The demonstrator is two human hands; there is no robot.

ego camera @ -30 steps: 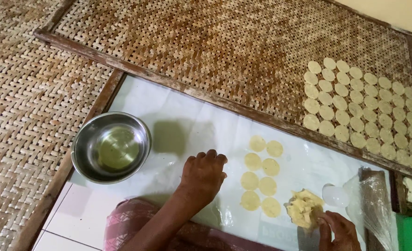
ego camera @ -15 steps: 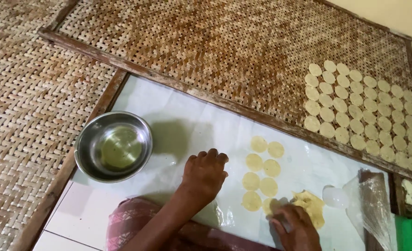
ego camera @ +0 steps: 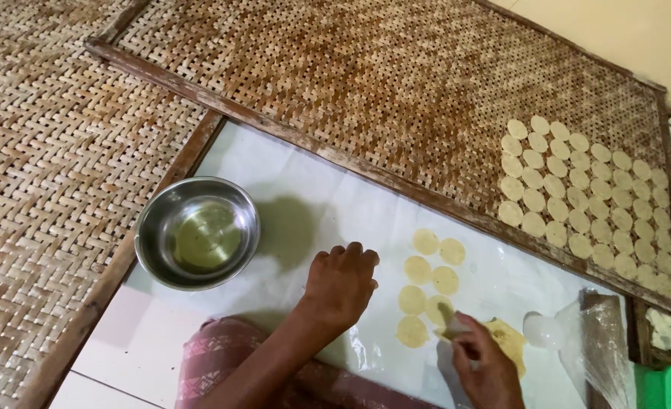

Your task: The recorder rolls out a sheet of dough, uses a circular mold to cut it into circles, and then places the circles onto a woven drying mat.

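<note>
My left hand point(ego camera: 341, 284) rests flat, fingers together, on a clear plastic sheet point(ego camera: 335, 204) spread over the white floor. Just right of it lie several flat pale-yellow dough discs point(ego camera: 429, 280) in two short columns. My right hand point(ego camera: 481, 363) is at the bottom edge, pinching a small bit of dough beside the lowest discs. A lump of yellow dough point(ego camera: 511, 339) lies right beside that hand, partly hidden by it.
A steel bowl point(ego camera: 197, 232) holding a little oily liquid stands to the left. A wood-framed woven tray point(ego camera: 396, 83) lies beyond, with many discs point(ego camera: 578, 197) in rows at its right end. A roller wrapped in plastic point(ego camera: 597, 341) lies at right. A pink patterned cloth point(ego camera: 214, 356) covers my lap.
My right hand has moved left from the dough lump to the lower discs, holding a small piece. My left hand has stayed flat on the sheet.
</note>
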